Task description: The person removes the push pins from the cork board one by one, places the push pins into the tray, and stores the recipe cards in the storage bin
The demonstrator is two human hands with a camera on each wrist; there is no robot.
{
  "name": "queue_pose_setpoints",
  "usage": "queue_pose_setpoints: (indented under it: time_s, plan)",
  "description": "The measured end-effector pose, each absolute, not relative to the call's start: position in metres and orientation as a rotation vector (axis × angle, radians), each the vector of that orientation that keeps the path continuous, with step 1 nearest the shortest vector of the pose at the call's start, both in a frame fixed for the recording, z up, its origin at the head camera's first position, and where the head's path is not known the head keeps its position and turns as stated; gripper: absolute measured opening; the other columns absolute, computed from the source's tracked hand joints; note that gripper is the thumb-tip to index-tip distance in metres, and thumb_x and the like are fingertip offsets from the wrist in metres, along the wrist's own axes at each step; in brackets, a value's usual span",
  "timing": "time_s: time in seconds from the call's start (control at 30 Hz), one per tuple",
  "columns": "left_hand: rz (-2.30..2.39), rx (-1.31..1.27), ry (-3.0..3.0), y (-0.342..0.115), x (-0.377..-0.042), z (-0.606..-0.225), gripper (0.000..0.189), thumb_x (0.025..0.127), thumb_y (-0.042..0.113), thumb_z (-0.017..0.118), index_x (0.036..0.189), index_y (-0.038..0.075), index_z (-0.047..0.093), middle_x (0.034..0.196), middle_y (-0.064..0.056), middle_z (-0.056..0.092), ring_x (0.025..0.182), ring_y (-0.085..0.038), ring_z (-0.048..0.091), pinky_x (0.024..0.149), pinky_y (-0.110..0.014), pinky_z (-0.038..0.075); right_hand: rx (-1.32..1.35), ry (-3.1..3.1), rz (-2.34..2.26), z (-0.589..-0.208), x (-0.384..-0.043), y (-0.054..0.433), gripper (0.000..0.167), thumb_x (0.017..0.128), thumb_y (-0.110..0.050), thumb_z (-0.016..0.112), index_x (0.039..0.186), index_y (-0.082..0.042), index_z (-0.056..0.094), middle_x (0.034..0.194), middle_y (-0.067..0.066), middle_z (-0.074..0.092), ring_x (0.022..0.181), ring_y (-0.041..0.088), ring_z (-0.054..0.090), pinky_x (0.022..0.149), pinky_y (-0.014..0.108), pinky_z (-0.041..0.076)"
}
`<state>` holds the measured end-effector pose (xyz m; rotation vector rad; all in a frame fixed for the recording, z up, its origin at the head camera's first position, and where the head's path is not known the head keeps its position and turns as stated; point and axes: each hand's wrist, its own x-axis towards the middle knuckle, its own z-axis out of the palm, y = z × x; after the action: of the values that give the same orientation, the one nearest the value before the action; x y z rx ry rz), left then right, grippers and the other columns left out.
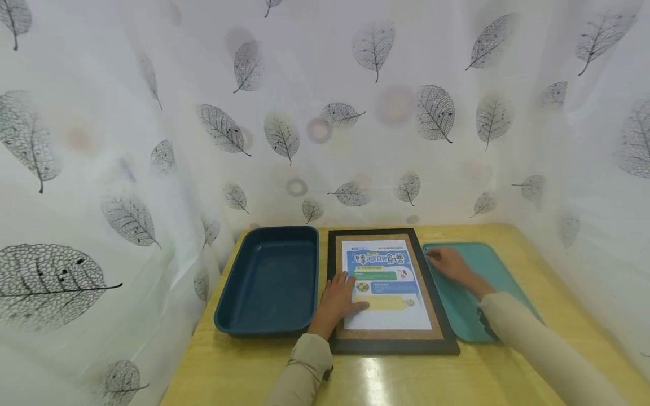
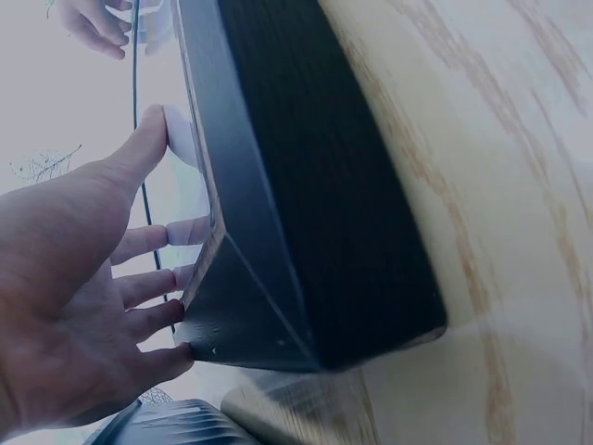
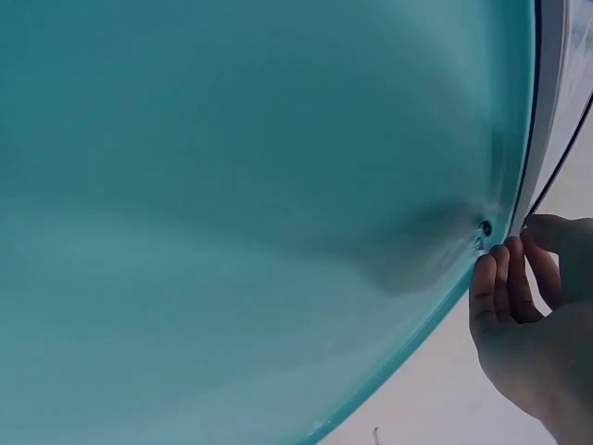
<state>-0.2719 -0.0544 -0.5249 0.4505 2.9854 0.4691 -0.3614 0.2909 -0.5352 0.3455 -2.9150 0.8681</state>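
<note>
A black-framed cork board (image 1: pixel 393 346) lies in the middle of the table with a printed paper sheet (image 1: pixel 388 318) on it. My left hand (image 1: pixel 335 299) rests across the board's left side, fingers spread on the sheet; the left wrist view shows this hand (image 2: pixel 102 269) beside the thick black frame (image 2: pixel 306 185). At the far left corner of a teal tray (image 1: pixel 462 304), my right hand (image 1: pixel 452 265) has thumb and fingertips together. There it pinches a tiny light-coloured piece, mostly hidden by the fingers. A small dark round bit (image 3: pixel 485 227) lies in the tray corner beside the fingertips.
A deep dark-blue tray (image 1: pixel 274 282) stands left of the board, close to its frame. All three sit on a yellow wooden table (image 1: pixel 254 372). A translucent leaf-printed curtain (image 1: pixel 325 152) surrounds the table at the back and both sides.
</note>
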Motion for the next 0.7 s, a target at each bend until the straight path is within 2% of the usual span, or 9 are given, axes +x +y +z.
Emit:
queue_pose_setpoints:
  time_s: [0.17, 0.27, 0.37, 0.47, 0.6, 0.7]
  plan:
    - [0.498, 0.451, 2.996, -0.055, -0.272, -0.528, 0.082, 0.088, 0.054, 0.079, 0.149, 0.006, 0.052, 0.160, -0.018, 0.041, 0.150, -0.035, 0.036, 0.121, -0.057, 0.032, 0.463, -2.864, 0.789, -0.534, -0.353, 0.277, 0.026, 0.097, -0.010, 0.071, 0.117, 0.006, 0.070, 0.112, 0.024, 0.072, 0.103, 0.042, 0.068, 0.087, 0.056, 0.058]
    - [0.525, 0.451, 2.997, -0.056, -0.272, -0.529, 0.082, 0.088, 0.053, 0.080, 0.148, 0.006, 0.053, 0.160, -0.018, 0.042, 0.150, -0.035, 0.036, 0.121, -0.058, 0.032, 0.557, -2.889, 0.707, -0.535, -0.348, 0.268, 0.032, 0.095, -0.018, 0.076, 0.118, 0.004, 0.071, 0.108, 0.019, 0.072, 0.100, 0.037, 0.068, 0.085, 0.053, 0.058]
    - [0.543, 0.442, 3.007, -0.057, -0.270, -0.532, 0.082, 0.087, 0.053, 0.080, 0.148, 0.004, 0.054, 0.159, -0.019, 0.043, 0.150, -0.035, 0.037, 0.121, -0.058, 0.032, 0.638, -2.959, 0.673, -0.536, -0.342, 0.258, 0.046, 0.094, -0.029, 0.079, 0.125, 0.003, 0.069, 0.115, 0.019, 0.070, 0.107, 0.037, 0.066, 0.091, 0.055, 0.056]
    - [0.588, 0.407, 3.030, -0.056, -0.266, -0.535, 0.087, 0.086, 0.052, 0.082, 0.148, -0.001, 0.051, 0.159, -0.021, 0.042, 0.149, -0.037, 0.038, 0.121, -0.055, 0.032, 0.709, -3.015, 0.644, -0.537, -0.336, 0.251, 0.058, 0.089, -0.040, 0.082, 0.127, 0.002, 0.069, 0.126, 0.025, 0.066, 0.117, 0.044, 0.062, 0.100, 0.060, 0.051]
    - [0.753, 0.271, 3.041, -0.054, -0.258, -0.536, 0.095, 0.086, 0.046, 0.084, 0.150, -0.012, 0.043, 0.159, -0.025, 0.038, 0.147, -0.039, 0.035, 0.119, -0.051, 0.038, 0.710, -3.033, 0.647, -0.537, -0.332, 0.246, 0.060, 0.084, -0.042, 0.086, 0.124, 0.000, 0.071, 0.134, 0.029, 0.060, 0.124, 0.049, 0.057, 0.105, 0.064, 0.047]
    - [0.912, 0.139, 3.041, -0.051, -0.252, -0.537, 0.091, 0.086, 0.038, 0.085, 0.149, -0.013, 0.043, 0.159, -0.027, 0.035, 0.147, -0.043, 0.032, 0.114, -0.053, 0.043, 0.673, -3.018, 0.674, -0.538, -0.331, 0.247, 0.058, 0.083, -0.038, 0.088, 0.123, 0.000, 0.071, 0.134, 0.030, 0.060, 0.124, 0.049, 0.057, 0.105, 0.064, 0.046]
